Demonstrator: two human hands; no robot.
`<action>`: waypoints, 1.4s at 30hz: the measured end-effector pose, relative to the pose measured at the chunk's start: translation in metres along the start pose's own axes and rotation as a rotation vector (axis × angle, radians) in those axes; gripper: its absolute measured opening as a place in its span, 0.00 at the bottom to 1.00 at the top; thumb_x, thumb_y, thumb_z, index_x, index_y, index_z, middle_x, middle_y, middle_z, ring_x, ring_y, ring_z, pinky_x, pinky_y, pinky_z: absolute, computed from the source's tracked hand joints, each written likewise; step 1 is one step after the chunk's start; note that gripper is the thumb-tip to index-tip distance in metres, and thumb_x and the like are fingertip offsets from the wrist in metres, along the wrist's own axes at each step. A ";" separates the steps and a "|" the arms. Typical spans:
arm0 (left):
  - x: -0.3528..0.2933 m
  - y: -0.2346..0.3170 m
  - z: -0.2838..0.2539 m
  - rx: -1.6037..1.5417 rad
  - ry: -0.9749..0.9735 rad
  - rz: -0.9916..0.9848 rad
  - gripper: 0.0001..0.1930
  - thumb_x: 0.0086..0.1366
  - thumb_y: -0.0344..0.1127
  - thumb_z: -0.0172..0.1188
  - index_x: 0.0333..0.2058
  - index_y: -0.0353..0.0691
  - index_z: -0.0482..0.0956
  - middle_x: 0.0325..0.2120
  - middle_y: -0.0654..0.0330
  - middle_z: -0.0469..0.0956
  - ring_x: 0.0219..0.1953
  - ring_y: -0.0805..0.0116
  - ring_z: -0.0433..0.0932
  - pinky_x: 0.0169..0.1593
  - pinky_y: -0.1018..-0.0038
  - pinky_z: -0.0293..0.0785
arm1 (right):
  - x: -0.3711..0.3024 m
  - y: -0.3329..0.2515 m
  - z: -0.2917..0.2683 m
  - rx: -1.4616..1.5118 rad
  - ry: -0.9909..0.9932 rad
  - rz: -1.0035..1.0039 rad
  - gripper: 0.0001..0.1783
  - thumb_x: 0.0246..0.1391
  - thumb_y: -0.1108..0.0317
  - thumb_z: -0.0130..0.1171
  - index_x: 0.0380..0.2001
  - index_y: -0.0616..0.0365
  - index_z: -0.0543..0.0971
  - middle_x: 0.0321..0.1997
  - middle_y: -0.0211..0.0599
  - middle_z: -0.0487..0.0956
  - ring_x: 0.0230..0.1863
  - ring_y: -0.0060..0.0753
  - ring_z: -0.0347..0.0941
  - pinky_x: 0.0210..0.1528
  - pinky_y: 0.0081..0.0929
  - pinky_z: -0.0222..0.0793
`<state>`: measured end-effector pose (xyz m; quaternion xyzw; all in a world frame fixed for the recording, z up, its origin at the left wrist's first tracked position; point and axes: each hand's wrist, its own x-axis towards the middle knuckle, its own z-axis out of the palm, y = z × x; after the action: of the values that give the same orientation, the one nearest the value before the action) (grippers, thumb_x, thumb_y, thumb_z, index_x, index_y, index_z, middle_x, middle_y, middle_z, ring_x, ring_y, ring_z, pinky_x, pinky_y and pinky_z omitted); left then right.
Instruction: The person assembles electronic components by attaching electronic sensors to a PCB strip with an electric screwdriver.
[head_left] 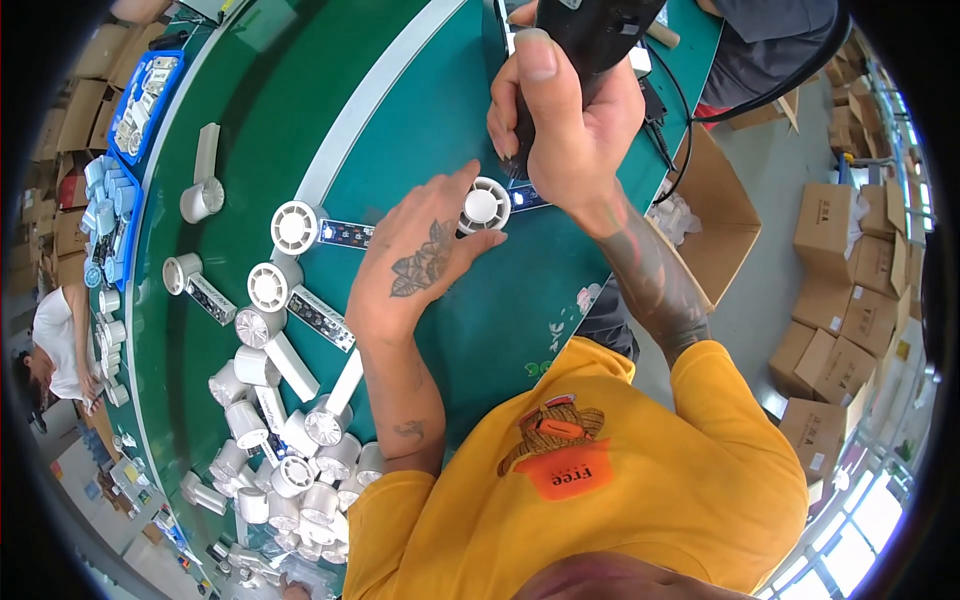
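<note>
Hands met over a small white fan [485, 205] just above the middle of the frame, on the green table [420, 110]. The left hand [420, 255], tattooed on its back, lay flat beside the fan, its fingers loosely curled and its thumb and forefinger pressed against the round white head, so it steadied the piece rather than gripped it whole. A dark strip with a lit blue spot ran out from the fan toward the right, under the other hand. The right hand [565, 125] was closed around a black power screwdriver [590, 40], held upright at the top centre of the frame, with its tip coming down right beside the fan; the exact point of contact was hidden by the fingers. A black cable [760, 95] curved away from the tool to the upper right.

To the left of the hands, more fans with dark strips [300, 228] lay apart from one another on the table, and a heap of white fans [290, 460] crowded the lower left. Blue trays [150, 100] with small white parts sat at the upper left edge. An open cardboard box [715, 225] stood right of the table, with stacked cartons [850, 260] farther right on the floor. Another person [60, 340] worked at the far left edge.
</note>
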<state>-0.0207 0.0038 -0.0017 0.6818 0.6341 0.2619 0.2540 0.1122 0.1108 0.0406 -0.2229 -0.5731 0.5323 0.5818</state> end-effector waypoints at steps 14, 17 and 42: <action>0.004 0.008 -0.010 -0.036 -0.083 -0.076 0.32 0.57 0.39 0.73 0.59 0.37 0.74 0.38 0.51 0.78 0.44 0.48 0.78 0.48 0.58 0.74 | -0.001 -0.005 -0.007 0.036 0.019 0.036 0.14 0.69 0.62 0.58 0.42 0.64 0.71 0.18 0.32 0.74 0.14 0.21 0.67 0.17 0.21 0.61; 0.001 0.007 -0.007 -0.041 -0.048 -0.051 0.32 0.57 0.39 0.73 0.59 0.38 0.74 0.38 0.51 0.78 0.43 0.48 0.78 0.48 0.58 0.74 | -0.004 -0.008 -0.003 0.084 0.112 0.093 0.22 0.69 0.60 0.58 0.54 0.68 0.67 0.19 0.35 0.74 0.14 0.21 0.66 0.17 0.21 0.61; 0.006 0.014 -0.011 -0.111 -0.111 -0.107 0.28 0.54 0.36 0.75 0.55 0.42 0.81 0.44 0.48 0.84 0.43 0.47 0.82 0.50 0.60 0.77 | -0.012 -0.029 -0.059 0.073 -0.039 -0.244 0.31 0.66 0.41 0.58 0.55 0.53 0.64 0.20 0.38 0.71 0.16 0.32 0.69 0.21 0.34 0.70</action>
<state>-0.0177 0.0086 0.0153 0.6452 0.6390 0.2447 0.3398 0.1792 0.1108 0.0465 -0.1200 -0.5874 0.4822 0.6387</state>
